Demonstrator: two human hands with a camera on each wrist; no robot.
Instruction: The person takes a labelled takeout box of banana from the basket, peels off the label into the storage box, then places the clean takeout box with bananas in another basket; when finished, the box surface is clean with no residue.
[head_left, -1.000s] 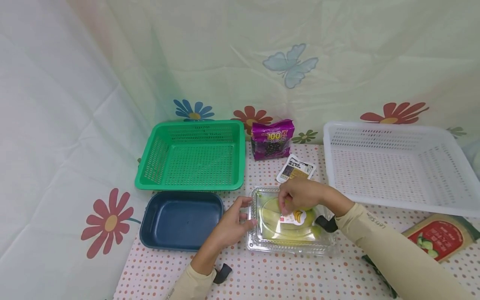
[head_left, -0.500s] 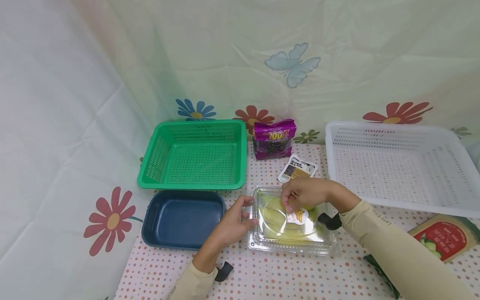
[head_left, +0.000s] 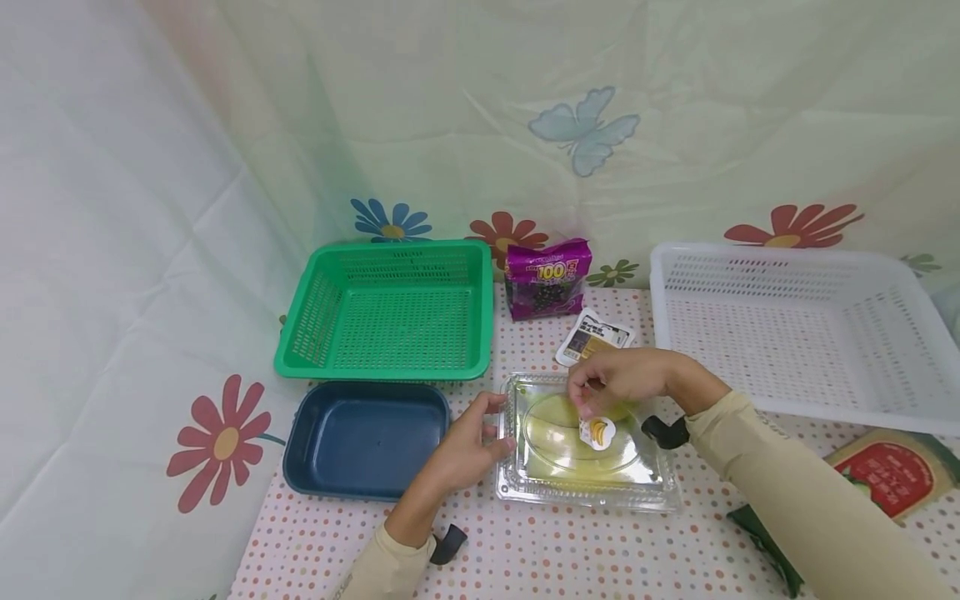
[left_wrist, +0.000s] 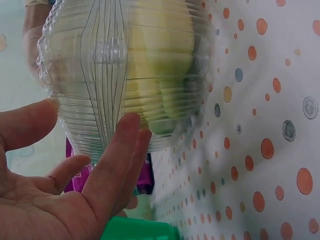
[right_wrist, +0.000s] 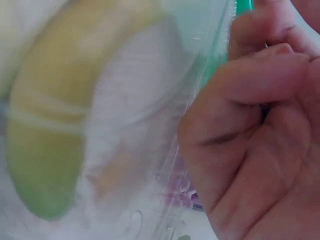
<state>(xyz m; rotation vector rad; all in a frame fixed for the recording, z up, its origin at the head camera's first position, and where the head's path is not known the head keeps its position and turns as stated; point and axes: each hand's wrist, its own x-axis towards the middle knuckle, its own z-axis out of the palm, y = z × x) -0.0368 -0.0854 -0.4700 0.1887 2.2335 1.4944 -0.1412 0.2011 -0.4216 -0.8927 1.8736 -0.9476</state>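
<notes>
A clear plastic clamshell container (head_left: 540,493) lies on the dotted cloth, with green-yellow bananas (left_wrist: 162,55) inside. On its lid is a white label (head_left: 597,433) with a banana picture. My right hand (head_left: 622,379) pinches the label's left end between thumb and fingertip; in the right wrist view, curled fingers (right_wrist: 250,90) show beside the lid, the pinch itself not clear. At the container's left edge is my left hand (head_left: 472,446). Its thumb (left_wrist: 35,120) and fairly straight fingers (left_wrist: 117,155) touch the lid and side without curling round them.
A green basket (head_left: 486,333) and a navy tray (head_left: 367,492) stand at the left. Behind the container are a purple candy bag (head_left: 547,283) and a small white-edged pack (head_left: 592,337). A white basket (head_left: 810,408) and a red-labelled bag (head_left: 888,475) are on the right.
My right hand has shifted slightly right and away from the left edge, still pinching the label. Less of the label's left part shows on the lid. The left hand stays in place.
</notes>
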